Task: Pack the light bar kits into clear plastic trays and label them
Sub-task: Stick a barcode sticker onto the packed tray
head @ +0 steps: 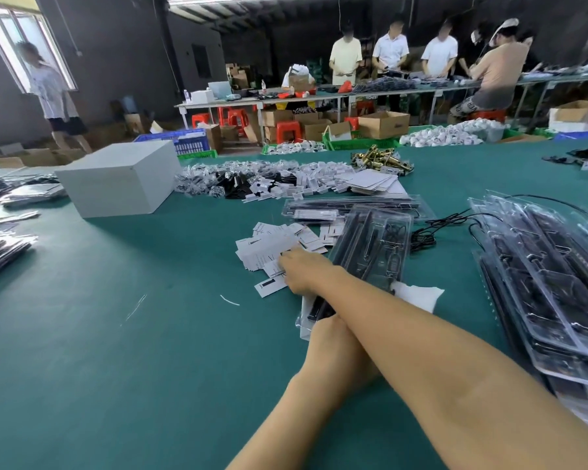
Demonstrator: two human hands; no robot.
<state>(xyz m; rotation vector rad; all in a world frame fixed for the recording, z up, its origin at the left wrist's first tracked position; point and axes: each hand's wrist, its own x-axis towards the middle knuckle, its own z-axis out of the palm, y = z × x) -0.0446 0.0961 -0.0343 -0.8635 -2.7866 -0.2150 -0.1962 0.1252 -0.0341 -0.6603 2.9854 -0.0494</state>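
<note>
A clear plastic tray (370, 252) with black light bar parts in it lies slantwise on the green table in front of me. My right hand (297, 271) reaches across to the left of it onto a loose pile of white labels (272, 245), fingers curled down and pinching a label there. My left hand (326, 332) sits at the tray's near end, crossed beneath my right forearm; its fingers are hidden. A white sheet (418, 295) pokes out from under the tray.
A stack of filled clear trays (550, 276) stands at the right, with black cables (455, 220) beside it. Another tray (350, 206) lies behind. A grey box (119, 178) and heaps of small bagged parts (269, 183) sit farther back. People work at a far bench.
</note>
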